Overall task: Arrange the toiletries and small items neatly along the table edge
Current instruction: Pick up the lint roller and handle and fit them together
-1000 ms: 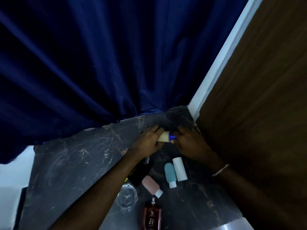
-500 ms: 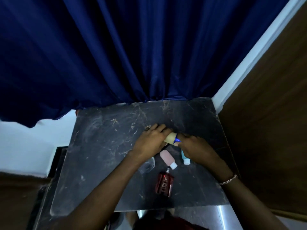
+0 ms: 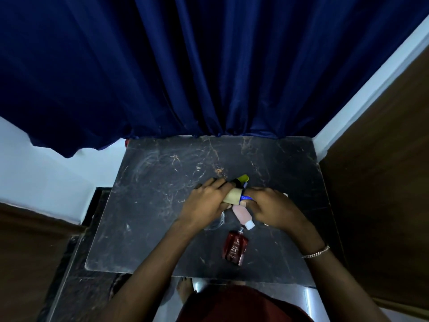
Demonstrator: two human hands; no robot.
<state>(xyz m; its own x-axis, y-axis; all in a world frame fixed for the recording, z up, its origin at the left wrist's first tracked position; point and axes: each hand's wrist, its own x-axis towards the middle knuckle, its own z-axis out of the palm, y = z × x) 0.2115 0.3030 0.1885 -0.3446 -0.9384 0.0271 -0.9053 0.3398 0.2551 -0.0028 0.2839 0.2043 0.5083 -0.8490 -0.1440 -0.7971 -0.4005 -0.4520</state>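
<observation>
Black marble tabletop carries a red perfume bottle lying low in the centre of the frame, its neck toward a pink white-capped bottle. Just above these the hands meet. The fingers of the left hand curl round a beige tube, and the fingers of the right hand pinch its blue cap. Both forearms reach up from the bottom edge, with a bracelet on the right wrist. A yellow-and-black item lies just beyond the left fingers. A navy curtain hangs behind.

Dark blue curtain hangs at back. White wall on left, brown wood panel on right, white trim between.
</observation>
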